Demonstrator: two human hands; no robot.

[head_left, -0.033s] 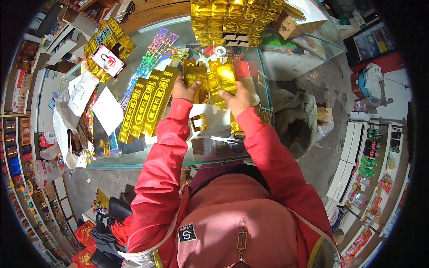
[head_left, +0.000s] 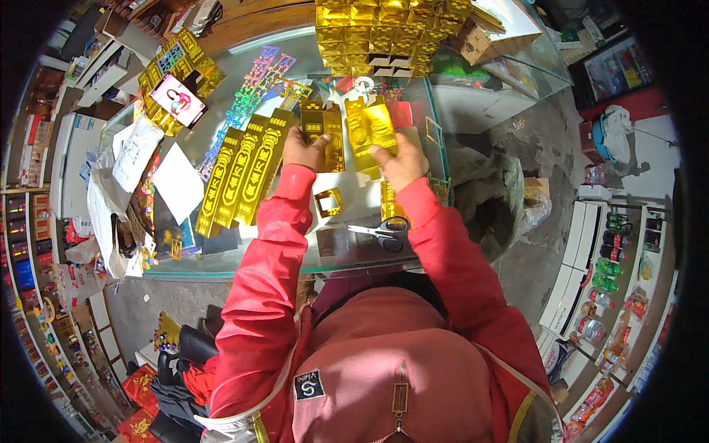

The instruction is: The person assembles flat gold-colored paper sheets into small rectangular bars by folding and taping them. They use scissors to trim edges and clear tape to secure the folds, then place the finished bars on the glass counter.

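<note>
- Left hand [head_left: 304, 150] is gripping the flat gold box [head_left: 323, 136] at its lower edge, fingers closed round it, just above the glass bench [head_left: 347, 251].
- Right hand [head_left: 399, 159] is pinching the shiny gold box [head_left: 371, 125], fingers curled on its side.
- You're holding the two side by side; keep edges aligned and grip light, since foil card probably creases.
- Scissors [head_left: 384, 232] are lying near your right sleeve; watch the elbow.
- Versus the earlier picture: nothing visibly differing, both hands gripping the same boxes.
</note>
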